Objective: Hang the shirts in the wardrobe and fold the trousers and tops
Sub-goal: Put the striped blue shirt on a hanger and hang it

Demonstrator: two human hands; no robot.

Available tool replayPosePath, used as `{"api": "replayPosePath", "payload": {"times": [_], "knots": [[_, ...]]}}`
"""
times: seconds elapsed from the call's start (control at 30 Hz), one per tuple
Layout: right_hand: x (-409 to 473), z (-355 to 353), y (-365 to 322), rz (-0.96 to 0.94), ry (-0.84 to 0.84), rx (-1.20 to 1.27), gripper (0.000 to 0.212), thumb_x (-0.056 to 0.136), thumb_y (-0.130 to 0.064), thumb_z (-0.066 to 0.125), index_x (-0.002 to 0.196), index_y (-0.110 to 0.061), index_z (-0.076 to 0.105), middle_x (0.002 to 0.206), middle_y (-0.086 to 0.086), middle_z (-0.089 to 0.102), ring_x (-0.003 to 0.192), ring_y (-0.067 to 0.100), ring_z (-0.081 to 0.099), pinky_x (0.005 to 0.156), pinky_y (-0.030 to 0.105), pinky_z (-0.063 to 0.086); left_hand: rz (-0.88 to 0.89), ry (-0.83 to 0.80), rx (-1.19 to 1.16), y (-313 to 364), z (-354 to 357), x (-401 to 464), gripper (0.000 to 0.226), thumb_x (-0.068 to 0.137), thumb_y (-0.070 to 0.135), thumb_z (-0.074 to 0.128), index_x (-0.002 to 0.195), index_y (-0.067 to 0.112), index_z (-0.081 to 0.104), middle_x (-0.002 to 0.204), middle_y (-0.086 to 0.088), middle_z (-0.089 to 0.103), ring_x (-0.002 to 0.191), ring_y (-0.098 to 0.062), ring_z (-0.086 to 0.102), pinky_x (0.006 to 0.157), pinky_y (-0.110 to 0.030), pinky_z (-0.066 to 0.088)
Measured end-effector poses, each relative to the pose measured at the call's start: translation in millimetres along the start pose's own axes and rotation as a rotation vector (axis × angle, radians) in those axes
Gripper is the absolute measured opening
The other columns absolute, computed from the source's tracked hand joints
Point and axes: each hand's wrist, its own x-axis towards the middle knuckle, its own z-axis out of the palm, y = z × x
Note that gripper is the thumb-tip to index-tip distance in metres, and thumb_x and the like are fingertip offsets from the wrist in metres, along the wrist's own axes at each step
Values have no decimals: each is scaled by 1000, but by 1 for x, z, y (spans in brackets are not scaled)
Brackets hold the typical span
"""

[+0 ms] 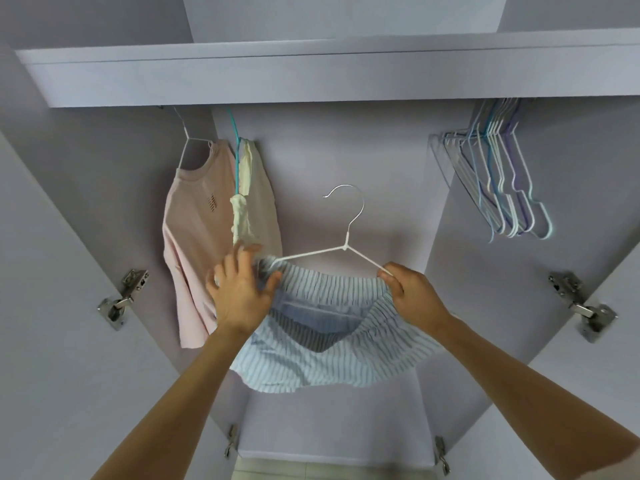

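Shirts, pink point(194, 244) and cream point(256, 188), are already hanging at the wardrobe's point(311, 74) left; left hand point(239, 289) and right hand point(412, 292), apart, are gripping a striped shirt point(322, 355) on its white hanger point(346, 237), still unhung.

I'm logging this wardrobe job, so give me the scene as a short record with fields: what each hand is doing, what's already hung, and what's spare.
left hand: left hand holds the striped shirt at the hanger's left end
right hand: right hand pinches the white hanger and the shirt at the right end
hanger state: its hook is free, below the rail, not yet hung
already hung: pink T-shirt, cream garment
spare: bunch of empty hangers at the right
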Motion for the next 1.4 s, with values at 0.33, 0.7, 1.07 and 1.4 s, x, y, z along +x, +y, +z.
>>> {"api": "replayPosePath", "payload": {"times": [0.33, 0.7, 1.07, 1.4], "knots": [[14, -4, -31, 166, 22, 438, 31, 86, 14, 38, 88, -11, 56, 71, 1, 58, 67, 12, 53, 63, 10, 41, -131, -127, -267, 19, -4, 13, 43, 94, 0, 36, 137, 2, 40, 119, -24, 58, 108, -38, 54, 90, -35, 40], [20, 1, -40, 91, -151, 111, 36, 97, -17, 43, 62, -18, 50, 54, -9, 48, 53, 11, 43, 56, 28, 33, -152, -299, 214, -7, -13, 22, 51, 92, 1, 37, 142, 10, 30, 123, -25, 56, 112, -43, 52, 91, -44, 40], [23, -8, -32, 134, -256, 76, 28, 96, -18, 45, 73, -13, 60, 46, -11, 40, 49, 3, 39, 52, 18, 29, 46, -550, -121, 4, -31, 32, 35, 94, 10, 45, 127, 14, 57, 67, 2, 59, 56, -3, 53, 61, -13, 43], [22, -29, -25, 191, 6, 416, 40, 95, 0, 42, 58, -16, 48, 63, -8, 54, 57, 0, 47, 57, 7, 35, 317, -382, -57, -15, -21, 18, 38, 90, 23, 60, 126, 13, 57, 122, -6, 60, 113, -23, 55, 96, -25, 39]]}}
